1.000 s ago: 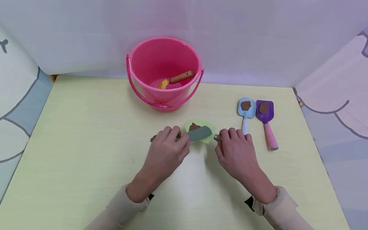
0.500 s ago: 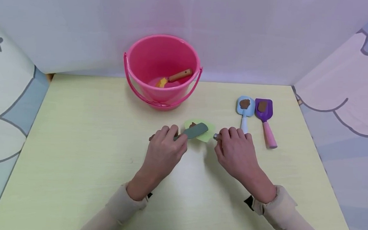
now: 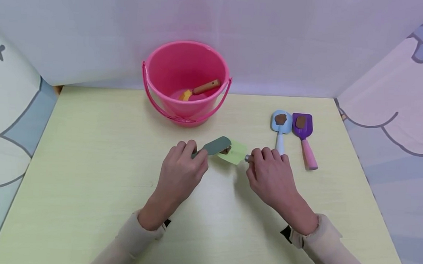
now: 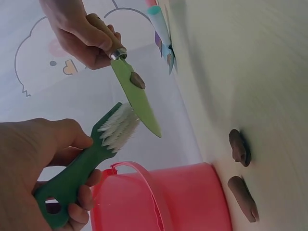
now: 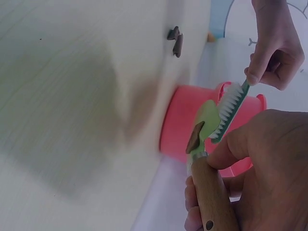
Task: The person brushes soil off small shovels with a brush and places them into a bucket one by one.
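My left hand grips a green brush with white bristles. My right hand holds the wooden handle of a small trowel whose light green blade points left, raised off the table. On the blade sits a brown clay-like lump. The brush head is over the blade's left part, and its bristles meet the blade in the right wrist view. Two brown pieces lie on the table in the left wrist view; in the head view my left hand hides them.
A pink bucket stands behind my hands, with a wooden-handled yellow tool inside. To the right lie a light blue shovel and a purple shovel with a pink handle, each bearing a brown lump. A pale curtain closes the back.
My left hand has drawn the brush leftward across the trowel blade, uncovering its right part. The brown lump now shows at the brush's lower edge. My right hand has hardly moved.
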A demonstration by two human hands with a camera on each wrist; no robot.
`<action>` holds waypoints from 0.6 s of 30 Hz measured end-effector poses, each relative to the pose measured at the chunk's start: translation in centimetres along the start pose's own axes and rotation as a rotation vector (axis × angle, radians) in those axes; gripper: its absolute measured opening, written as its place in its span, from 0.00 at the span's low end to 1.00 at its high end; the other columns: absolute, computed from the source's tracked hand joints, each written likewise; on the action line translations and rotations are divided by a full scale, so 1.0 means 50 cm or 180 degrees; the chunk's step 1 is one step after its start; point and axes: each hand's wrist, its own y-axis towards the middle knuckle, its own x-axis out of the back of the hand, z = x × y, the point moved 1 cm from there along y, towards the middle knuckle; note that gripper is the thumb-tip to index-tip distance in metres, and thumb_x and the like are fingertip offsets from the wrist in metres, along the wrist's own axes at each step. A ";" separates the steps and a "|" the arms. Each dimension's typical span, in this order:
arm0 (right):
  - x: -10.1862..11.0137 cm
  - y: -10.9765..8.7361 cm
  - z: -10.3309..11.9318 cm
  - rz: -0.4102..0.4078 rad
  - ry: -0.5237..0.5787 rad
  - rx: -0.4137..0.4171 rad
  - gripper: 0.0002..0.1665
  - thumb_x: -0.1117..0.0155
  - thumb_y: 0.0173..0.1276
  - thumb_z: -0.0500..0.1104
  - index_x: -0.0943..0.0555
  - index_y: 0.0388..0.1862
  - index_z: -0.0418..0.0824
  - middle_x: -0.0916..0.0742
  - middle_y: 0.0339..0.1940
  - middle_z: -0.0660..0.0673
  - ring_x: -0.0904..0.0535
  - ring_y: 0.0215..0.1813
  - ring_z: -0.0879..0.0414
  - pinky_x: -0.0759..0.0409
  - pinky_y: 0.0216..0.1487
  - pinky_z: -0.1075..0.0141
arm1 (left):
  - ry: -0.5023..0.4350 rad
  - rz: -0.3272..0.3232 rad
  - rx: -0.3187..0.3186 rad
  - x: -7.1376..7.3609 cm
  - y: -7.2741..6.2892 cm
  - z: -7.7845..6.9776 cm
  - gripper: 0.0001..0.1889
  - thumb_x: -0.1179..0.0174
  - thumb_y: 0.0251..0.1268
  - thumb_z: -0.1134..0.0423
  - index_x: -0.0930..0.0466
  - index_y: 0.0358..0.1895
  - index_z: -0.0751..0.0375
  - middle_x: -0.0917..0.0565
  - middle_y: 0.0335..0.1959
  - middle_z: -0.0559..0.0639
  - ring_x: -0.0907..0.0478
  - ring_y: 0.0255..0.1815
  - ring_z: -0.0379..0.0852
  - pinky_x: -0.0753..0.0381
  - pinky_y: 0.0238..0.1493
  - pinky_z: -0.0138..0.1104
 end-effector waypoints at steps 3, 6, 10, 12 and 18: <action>0.000 0.000 -0.001 0.0008 -0.0019 -0.0013 0.12 0.45 0.76 0.47 0.23 0.47 0.40 0.19 0.37 0.42 0.29 0.37 0.46 0.33 0.38 0.56 | -0.0115 -0.0053 0.0033 0.005 0.001 -0.005 0.02 0.32 0.60 0.66 0.15 0.31 0.59 0.21 0.31 0.54 0.28 0.27 0.48 0.27 0.24 0.35; 0.000 0.000 -0.001 0.0031 -0.0026 -0.0030 0.13 0.45 0.76 0.48 0.23 0.48 0.39 0.18 0.38 0.42 0.29 0.37 0.46 0.32 0.38 0.56 | -0.0232 -0.0067 0.0028 0.010 0.002 -0.012 0.02 0.33 0.61 0.66 0.15 0.31 0.59 0.21 0.31 0.54 0.28 0.28 0.48 0.27 0.24 0.35; 0.000 0.001 0.001 0.0059 -0.0013 -0.0031 0.14 0.45 0.76 0.48 0.22 0.49 0.39 0.18 0.39 0.42 0.28 0.38 0.45 0.32 0.38 0.56 | -0.0255 -0.0059 -0.0022 0.010 0.002 -0.021 0.03 0.32 0.60 0.65 0.16 0.30 0.58 0.20 0.31 0.54 0.27 0.28 0.47 0.28 0.24 0.35; 0.001 0.001 0.003 0.0052 -0.0011 -0.0018 0.14 0.45 0.76 0.48 0.22 0.49 0.39 0.17 0.40 0.41 0.27 0.39 0.45 0.31 0.39 0.55 | -0.0222 -0.0066 -0.0048 0.007 0.001 -0.024 0.04 0.32 0.59 0.65 0.16 0.29 0.58 0.21 0.31 0.54 0.27 0.28 0.47 0.28 0.24 0.34; 0.003 0.003 0.008 0.0001 -0.0009 0.0018 0.14 0.43 0.75 0.48 0.22 0.49 0.39 0.17 0.40 0.41 0.26 0.39 0.45 0.31 0.39 0.55 | -0.0184 -0.0084 -0.0119 0.002 -0.002 -0.032 0.06 0.32 0.60 0.64 0.20 0.28 0.57 0.21 0.31 0.53 0.28 0.28 0.47 0.27 0.24 0.35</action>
